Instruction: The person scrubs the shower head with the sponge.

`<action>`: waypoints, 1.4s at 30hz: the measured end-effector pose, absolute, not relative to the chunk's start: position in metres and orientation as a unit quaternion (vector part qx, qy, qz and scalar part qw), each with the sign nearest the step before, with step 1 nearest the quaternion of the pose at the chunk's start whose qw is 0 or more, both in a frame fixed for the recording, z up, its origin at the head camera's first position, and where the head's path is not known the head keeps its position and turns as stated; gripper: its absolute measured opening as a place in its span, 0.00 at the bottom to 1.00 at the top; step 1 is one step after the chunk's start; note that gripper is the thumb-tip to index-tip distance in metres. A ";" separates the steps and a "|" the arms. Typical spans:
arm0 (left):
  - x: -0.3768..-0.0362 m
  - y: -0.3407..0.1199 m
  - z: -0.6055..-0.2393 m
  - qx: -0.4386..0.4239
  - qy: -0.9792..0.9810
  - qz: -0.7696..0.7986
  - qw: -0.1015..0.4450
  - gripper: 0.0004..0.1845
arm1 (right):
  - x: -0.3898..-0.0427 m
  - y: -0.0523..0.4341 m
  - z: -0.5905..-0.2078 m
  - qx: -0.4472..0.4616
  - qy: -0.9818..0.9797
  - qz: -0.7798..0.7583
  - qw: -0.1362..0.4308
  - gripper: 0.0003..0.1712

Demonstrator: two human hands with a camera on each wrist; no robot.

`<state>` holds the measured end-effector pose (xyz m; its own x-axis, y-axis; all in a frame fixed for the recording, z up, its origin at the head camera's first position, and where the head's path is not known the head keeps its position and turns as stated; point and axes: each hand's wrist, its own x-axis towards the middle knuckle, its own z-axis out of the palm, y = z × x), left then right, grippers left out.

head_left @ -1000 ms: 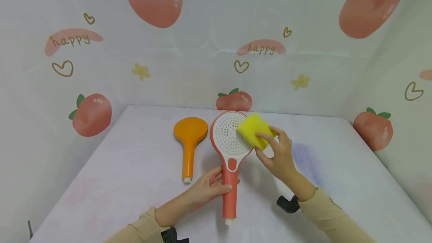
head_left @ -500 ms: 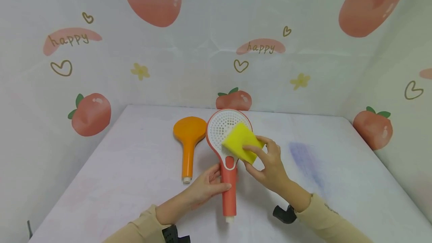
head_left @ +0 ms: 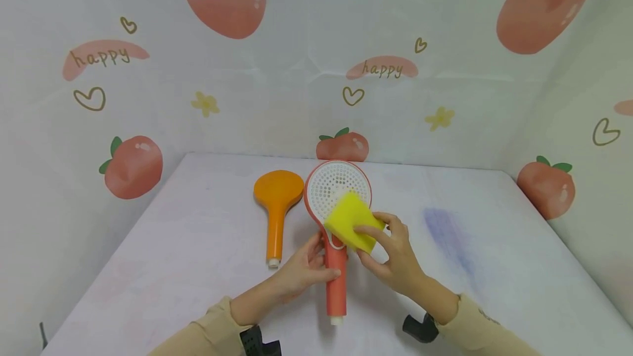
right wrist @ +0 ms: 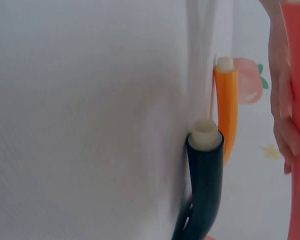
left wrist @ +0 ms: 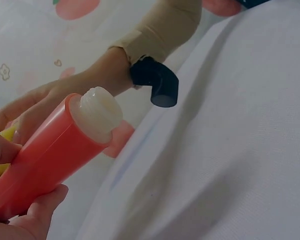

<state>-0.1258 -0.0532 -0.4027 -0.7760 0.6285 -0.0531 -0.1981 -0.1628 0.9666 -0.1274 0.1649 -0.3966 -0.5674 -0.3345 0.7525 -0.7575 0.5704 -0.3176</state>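
My left hand [head_left: 307, 268] grips the coral-red handle of a shower head [head_left: 336, 290], thumb across its front, and holds it raised with the white perforated face towards me. In the left wrist view the handle's pale threaded end [left wrist: 102, 107] points out of the grip. My right hand [head_left: 395, 254] pinches a yellow sponge [head_left: 352, 218] between thumb and fingers. The sponge lies over the lower right of the white face and covers most of the red button. In the right wrist view, fingers of the left hand [right wrist: 285, 115] curl round the red handle.
An orange shower head [head_left: 278, 207] lies on the white-covered table [head_left: 173, 268], left of the held one. The right wrist view also shows a dark handle [right wrist: 206, 170] with a pale end on the table. A printed cloth backdrop [head_left: 287, 81] stands behind.
The sponge in my right hand has moved from the upper right of the shower head's face down and left towards the button. My left hand keeps its grip, with the head shifted slightly.
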 end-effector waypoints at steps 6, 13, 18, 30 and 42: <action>-0.127 -0.053 -0.401 0.170 0.599 0.738 0.260 0.47 | -0.123 0.161 -0.401 0.357 -0.812 0.315 0.338 0.19; -0.129 -0.052 -0.404 0.212 0.593 0.742 0.232 0.50 | -0.124 0.158 -0.402 0.369 -0.801 0.308 0.357 0.18; -0.136 -0.059 -0.403 0.247 0.605 0.717 0.245 0.47 | -0.123 0.156 -0.402 0.379 -0.792 0.301 0.372 0.17; -0.148 -0.061 -0.384 0.120 0.628 0.728 0.247 0.34 | -0.124 0.154 -0.399 0.400 -0.777 0.288 0.392 0.16; -0.154 -0.056 -0.381 0.061 0.673 0.725 0.134 0.24 | -0.125 0.155 -0.399 0.381 -0.794 0.290 0.375 0.18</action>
